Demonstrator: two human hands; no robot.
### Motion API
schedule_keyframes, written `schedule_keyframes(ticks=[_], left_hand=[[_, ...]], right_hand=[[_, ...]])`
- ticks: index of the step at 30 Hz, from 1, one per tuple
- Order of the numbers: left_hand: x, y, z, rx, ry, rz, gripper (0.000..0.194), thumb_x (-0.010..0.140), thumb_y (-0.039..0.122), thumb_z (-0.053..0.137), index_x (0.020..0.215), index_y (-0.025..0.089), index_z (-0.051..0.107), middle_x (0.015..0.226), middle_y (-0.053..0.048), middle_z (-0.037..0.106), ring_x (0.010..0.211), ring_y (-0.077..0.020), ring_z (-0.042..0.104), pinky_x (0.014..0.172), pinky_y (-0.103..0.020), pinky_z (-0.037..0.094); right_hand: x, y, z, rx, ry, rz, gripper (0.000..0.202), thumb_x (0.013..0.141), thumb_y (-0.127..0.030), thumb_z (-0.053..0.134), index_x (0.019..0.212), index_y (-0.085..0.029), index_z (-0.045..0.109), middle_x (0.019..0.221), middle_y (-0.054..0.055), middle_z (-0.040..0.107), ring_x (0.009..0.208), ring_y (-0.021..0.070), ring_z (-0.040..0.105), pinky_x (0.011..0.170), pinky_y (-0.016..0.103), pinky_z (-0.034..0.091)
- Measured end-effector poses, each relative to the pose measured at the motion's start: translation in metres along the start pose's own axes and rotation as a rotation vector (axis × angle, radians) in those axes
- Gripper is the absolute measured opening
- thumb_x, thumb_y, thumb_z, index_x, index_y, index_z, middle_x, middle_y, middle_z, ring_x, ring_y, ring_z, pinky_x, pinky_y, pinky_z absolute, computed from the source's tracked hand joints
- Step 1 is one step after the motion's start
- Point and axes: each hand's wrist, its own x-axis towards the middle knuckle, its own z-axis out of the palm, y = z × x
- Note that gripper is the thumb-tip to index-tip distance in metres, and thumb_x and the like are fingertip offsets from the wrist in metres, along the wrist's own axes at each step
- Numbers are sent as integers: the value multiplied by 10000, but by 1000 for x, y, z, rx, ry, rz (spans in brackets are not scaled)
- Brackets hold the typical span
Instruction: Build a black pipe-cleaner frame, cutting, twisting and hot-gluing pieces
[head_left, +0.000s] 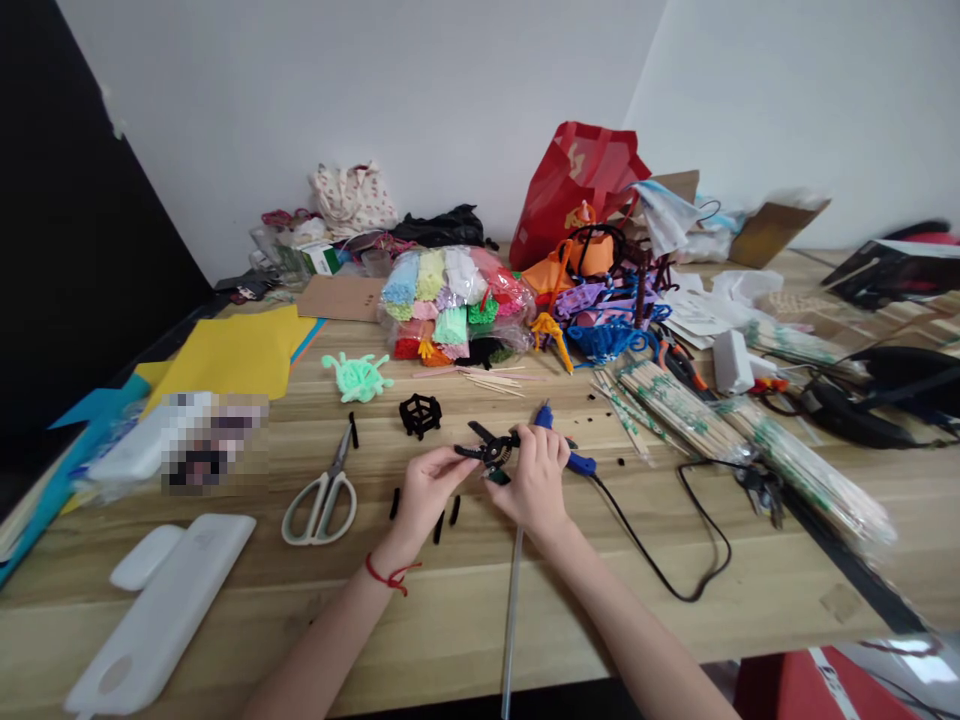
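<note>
Black pliers at centre, blades apart, pointing left. Right hand: fingers curled round the handles. Left hand: fingertips close together by the blades (grip on anything: cannot tell). Scissors lie left.

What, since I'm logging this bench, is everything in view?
Pliers: 1, black, centre
Glue gun: 1, blue, centre right
Rod: 1, translucent, near centre
Scissors: 1, white-handled, centre left
Short strips: at least 4, black, centre left
Openwork frame: 1, black, centre
Fuzzy figure: 1, mint green, beyond scissors
Pipe-cleaner bundles: many, multicoloured, middle back
Craft heap: 1, mixed, back
Stick packs: several, pale, right
Orange-handled pliers: 1, orange-black, right
Tote bag: 1, red, back
Sheets: several, yellow and blue, left
White plastic items: 2, white, near left
Table: 1, wood-brown, underneath
Other clutter: uncounted, mixed, back and right
Bracelet: 1, red, lower centre
Left hand: 1, bare, at pliers
Right hand: 1, bare, on pliers
</note>
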Motion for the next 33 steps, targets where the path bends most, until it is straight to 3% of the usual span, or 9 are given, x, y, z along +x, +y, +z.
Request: schedule_keyframes(ticks=[4, 15, 33], left_hand=[[1, -1, 0, 26, 31, 19, 118, 692, 258, 706, 722, 145, 687, 770, -41, 705, 755, -170, 654, 762, -280, 520], [2, 4, 0, -20, 31, 26, 95, 708, 242, 693, 737, 154, 674, 803, -38, 700, 776, -159, 643, 781, -271, 497], [3, 0, -2, -7, 18, 8, 144, 719, 282, 685, 771, 149, 668, 844, -54, 703, 800, -173, 640, 791, -291, 494]], right_hand=[[0, 3, 0, -6, -1, -20, 550, 655, -388, 579, 1113, -110, 457, 951, 130, 527, 937, 302, 434, 879, 466, 312], [2, 9, -3, 25, -65, -54, 443, 720, -367, 598, 1076, -120, 503, 873, 100, 588, 857, 265, 494, 809, 386, 344], [5, 15, -3, 94, -60, -100, 435, 703, -355, 609, 1061, -129, 508, 868, 92, 604, 835, 246, 530, 776, 359, 344]])
